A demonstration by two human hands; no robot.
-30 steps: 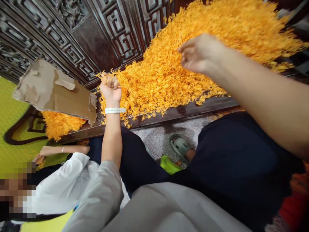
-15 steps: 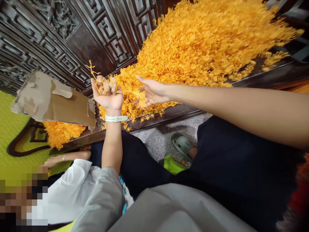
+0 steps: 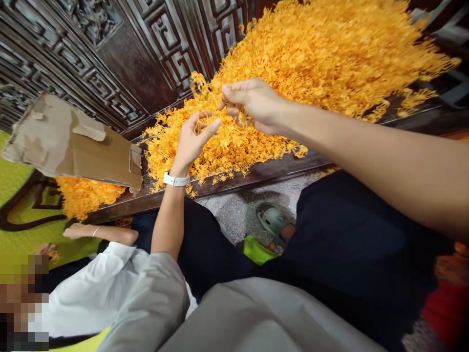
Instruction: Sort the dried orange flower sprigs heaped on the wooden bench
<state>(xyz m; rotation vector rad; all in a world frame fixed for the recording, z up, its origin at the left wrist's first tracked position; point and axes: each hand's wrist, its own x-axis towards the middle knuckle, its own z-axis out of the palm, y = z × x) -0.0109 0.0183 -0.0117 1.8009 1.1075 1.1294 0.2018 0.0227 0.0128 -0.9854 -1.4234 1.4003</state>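
Observation:
My left hand [image 3: 193,139], with a white band on its wrist, has loosely curled fingers around a thin orange plastic strand, its thumb pointing toward my right hand. My right hand [image 3: 256,105] is closed, thumb against fingers, on a small cluster of orange branched plastic pieces [image 3: 242,116]. Another looped orange piece [image 3: 200,84] sticks up above my left hand; I cannot tell which hand it hangs from. Both hands are a short way apart over a large heap of the same orange pieces [image 3: 322,58]. My right palm is hidden.
The heap lies on a dark wooden bench [image 3: 271,171] with a carved lattice back [image 3: 164,44]. A torn cardboard box [image 3: 80,146] stands at the left, with more orange pieces [image 3: 88,195] beside it. Another person in a white shirt [image 3: 95,288] sits at the left. A green container [image 3: 258,249] is on the floor.
My left hand has turned from palm up and moved right and slightly up. My right hand has risen from the near side of the heap, closing from open fingers onto orange pieces.

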